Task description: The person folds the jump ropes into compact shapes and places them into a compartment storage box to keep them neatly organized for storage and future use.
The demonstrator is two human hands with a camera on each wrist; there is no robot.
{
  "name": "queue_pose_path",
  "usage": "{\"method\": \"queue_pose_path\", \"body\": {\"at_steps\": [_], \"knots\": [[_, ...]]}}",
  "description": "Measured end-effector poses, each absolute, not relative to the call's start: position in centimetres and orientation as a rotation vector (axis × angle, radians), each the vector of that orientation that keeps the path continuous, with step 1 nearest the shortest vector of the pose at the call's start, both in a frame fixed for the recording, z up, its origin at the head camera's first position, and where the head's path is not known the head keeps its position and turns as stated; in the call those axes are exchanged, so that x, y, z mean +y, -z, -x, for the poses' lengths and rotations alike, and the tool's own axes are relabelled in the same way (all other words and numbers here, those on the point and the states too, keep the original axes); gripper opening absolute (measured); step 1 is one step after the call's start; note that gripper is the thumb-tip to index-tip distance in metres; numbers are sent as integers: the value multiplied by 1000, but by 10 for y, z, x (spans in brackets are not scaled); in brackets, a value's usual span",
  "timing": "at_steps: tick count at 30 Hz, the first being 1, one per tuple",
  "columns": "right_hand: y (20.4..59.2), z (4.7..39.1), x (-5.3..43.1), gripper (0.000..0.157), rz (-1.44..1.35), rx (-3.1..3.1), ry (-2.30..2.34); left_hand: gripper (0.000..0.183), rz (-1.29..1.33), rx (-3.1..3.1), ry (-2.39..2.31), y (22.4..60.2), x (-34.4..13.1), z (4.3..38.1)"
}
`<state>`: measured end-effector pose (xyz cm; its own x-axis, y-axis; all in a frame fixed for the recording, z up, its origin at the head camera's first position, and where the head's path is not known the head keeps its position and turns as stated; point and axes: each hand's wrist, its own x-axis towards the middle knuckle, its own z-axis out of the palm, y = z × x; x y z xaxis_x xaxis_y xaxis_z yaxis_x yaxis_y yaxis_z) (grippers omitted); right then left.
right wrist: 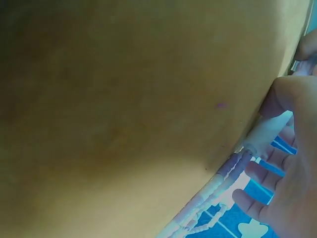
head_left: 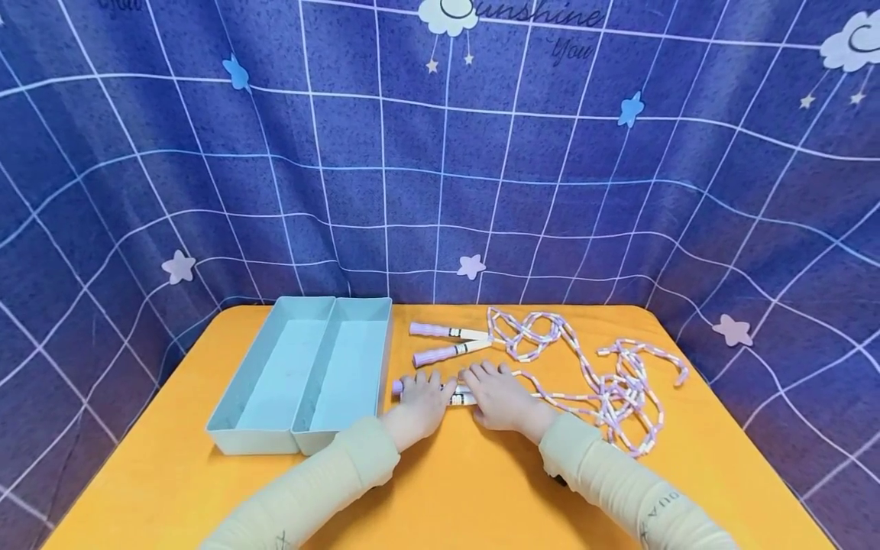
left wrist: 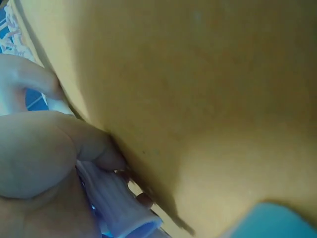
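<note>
Jump-rope handles (head_left: 459, 399) are gripped at purple end (head_left: 397, 388) by left hand (head_left: 422, 403). Right hand (head_left: 502, 398) pinches white end (right wrist: 267, 133)

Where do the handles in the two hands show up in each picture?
Head: handles, just below the middle.
Left wrist: a purple end, at the bottom, left of centre.
Right wrist: a white part, on the right, about halfway down.
Landmark in all three: the table.
</note>
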<state>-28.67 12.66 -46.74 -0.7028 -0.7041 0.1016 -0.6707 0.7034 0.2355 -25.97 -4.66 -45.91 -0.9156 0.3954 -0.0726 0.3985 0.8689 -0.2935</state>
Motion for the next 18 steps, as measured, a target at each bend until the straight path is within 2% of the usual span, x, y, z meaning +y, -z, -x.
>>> {"method": "queue_pose_path", "body": {"at_steps": [7,13,18], "knots": [[464,283,129,54,-1100,-2743,245,38,-710,3095,405,462,-49,256],[453,278,132,56,-1095,-2713,196,37,-809,3165,334,450,-50,248],[440,275,132,45,-1093,-2706,124,39,-889,3235,335,433,-46,238]]}}
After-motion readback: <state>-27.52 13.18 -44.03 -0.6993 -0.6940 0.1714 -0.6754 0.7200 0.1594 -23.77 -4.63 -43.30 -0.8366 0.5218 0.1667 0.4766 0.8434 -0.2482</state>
